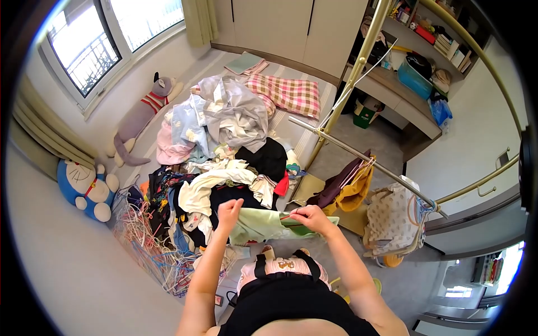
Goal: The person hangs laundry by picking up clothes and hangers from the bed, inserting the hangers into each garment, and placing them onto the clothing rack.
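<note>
A light green garment (256,225) is stretched sideways in front of my body, between my two hands. My left hand (228,215) is closed on its left end, knuckles up. My right hand (312,219) pinches the upper edge toward the right end, where a thin dark reddish strip shows by the fingertips; I cannot make out what that strip is. Just beyond the garment lies a mixed heap of clothes, with a white piece (204,187) and a black piece (263,159) on top.
Tangled hangers (148,246) spread at the left of the heap. Behind lie grey bedding (235,109) and a checked pillow (288,94). A metal rack rail (364,159) crosses at the right, with yellow and maroon bags (353,187) hanging. A blue plush toy (84,187) sits against the wall.
</note>
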